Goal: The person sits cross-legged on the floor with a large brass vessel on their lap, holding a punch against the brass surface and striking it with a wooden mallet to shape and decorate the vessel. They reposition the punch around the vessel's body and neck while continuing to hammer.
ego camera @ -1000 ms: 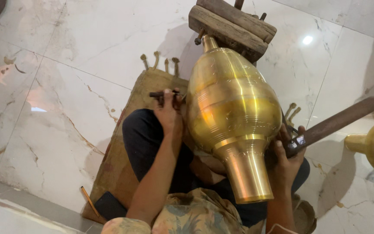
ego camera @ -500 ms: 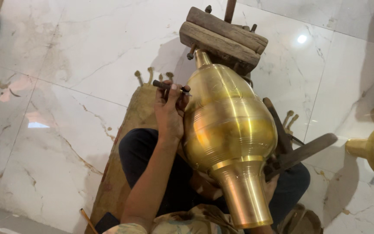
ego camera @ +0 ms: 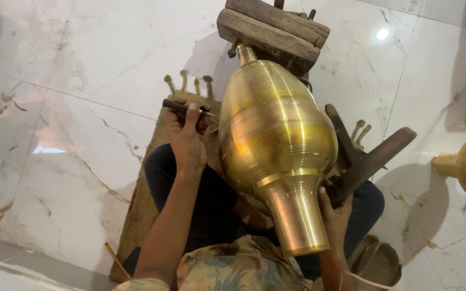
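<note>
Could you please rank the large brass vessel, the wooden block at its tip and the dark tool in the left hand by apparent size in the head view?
1. brass vessel, largest by far.
2. wooden block.
3. dark tool, smallest.

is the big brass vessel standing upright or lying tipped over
Tipped. The brass vessel lies lengthwise, its narrow tip in the wooden block and its flared neck toward the person, with the left hand and right hand beside it.

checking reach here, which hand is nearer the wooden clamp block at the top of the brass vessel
Left. The left hand holds a small tool beside the brass vessel, below the wooden clamp block; the right hand is down by the neck.
</note>
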A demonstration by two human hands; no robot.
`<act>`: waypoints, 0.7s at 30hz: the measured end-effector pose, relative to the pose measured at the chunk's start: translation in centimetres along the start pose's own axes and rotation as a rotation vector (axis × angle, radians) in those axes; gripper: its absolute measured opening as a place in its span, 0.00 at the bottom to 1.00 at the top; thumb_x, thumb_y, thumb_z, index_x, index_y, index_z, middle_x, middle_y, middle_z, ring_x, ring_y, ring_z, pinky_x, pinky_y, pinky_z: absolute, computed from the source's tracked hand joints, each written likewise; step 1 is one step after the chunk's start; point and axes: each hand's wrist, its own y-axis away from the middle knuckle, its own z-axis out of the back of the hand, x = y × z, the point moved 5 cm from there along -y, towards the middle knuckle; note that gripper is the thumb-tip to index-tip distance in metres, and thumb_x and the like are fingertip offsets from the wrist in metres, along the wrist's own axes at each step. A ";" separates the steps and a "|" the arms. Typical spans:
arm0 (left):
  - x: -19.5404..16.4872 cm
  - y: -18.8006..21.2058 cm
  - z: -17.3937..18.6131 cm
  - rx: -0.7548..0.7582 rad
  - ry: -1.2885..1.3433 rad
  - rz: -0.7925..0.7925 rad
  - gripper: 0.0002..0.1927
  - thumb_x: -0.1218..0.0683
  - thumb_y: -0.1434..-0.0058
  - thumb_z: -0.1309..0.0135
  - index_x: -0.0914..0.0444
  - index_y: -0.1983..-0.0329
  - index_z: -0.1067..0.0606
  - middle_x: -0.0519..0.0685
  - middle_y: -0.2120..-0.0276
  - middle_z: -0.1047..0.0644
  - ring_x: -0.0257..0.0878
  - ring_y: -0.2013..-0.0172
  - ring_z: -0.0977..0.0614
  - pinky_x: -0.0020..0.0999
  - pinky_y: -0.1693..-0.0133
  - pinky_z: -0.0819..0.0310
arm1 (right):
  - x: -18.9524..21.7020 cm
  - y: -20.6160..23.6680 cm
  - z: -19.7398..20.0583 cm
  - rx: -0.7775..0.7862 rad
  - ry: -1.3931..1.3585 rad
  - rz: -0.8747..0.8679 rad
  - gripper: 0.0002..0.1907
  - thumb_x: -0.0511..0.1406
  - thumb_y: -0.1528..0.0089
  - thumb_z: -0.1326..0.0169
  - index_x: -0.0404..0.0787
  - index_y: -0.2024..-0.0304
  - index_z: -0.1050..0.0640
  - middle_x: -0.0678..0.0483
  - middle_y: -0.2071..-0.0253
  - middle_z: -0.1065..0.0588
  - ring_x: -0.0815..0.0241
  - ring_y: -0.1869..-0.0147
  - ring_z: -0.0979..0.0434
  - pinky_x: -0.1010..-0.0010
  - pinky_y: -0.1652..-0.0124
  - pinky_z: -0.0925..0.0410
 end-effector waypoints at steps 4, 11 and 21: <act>-3.9 0.9 -1.0 0.081 -0.299 -0.082 0.17 0.61 0.34 0.40 0.65 0.46 0.31 0.47 0.59 0.23 0.36 0.63 0.18 0.29 0.62 0.18 | 1.0 0.3 1.4 -0.045 0.280 -0.021 0.28 0.36 0.36 0.38 0.36 0.36 0.32 0.50 0.53 0.24 0.56 0.50 0.22 0.62 0.51 0.29; -6.7 3.3 -11.0 0.734 -0.736 -0.064 0.27 0.57 0.35 0.37 0.65 0.38 0.35 0.53 0.58 0.20 0.42 0.56 0.13 0.33 0.54 0.11 | 1.8 0.7 4.2 -0.149 0.568 0.203 0.26 0.32 0.37 0.32 0.35 0.42 0.31 0.51 0.58 0.23 0.56 0.55 0.21 0.65 0.53 0.28; -0.3 7.4 -24.0 1.699 -1.169 -0.274 0.27 0.58 0.38 0.39 0.61 0.36 0.31 0.51 0.57 0.15 0.42 0.58 0.13 0.43 0.52 0.21 | 1.9 1.5 4.3 -0.055 0.219 -0.109 0.41 0.27 0.42 0.37 0.37 0.30 0.39 0.51 0.64 0.25 0.59 0.60 0.21 0.69 0.64 0.28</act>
